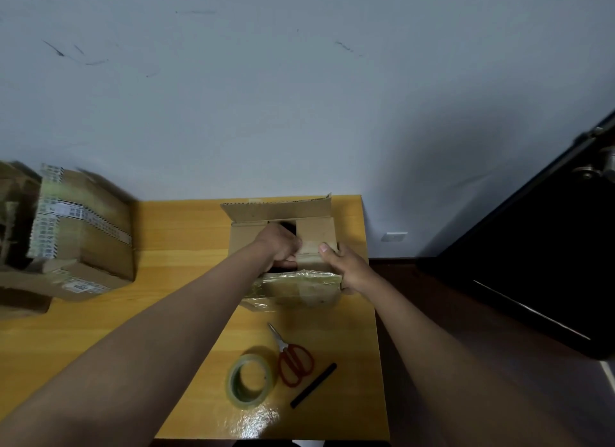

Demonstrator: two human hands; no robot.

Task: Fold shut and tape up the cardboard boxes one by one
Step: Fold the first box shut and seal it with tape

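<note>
A person's left hand curls its fingers over the near edge of a flap on the open cardboard box at the wooden table's far end; the right hand grips the box's right corner, thumb pressing on top. Nearer than the fingers lie a tape roll and red-handled scissors.

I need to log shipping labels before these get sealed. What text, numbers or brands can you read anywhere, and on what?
No text here can be read with confidence.
White label on the taped box at left, near face: digits, too blurred to read.
Printed tape on that box: repeating marks, too small to read.
Open box, tape roll, scissors: no text visible.
</note>
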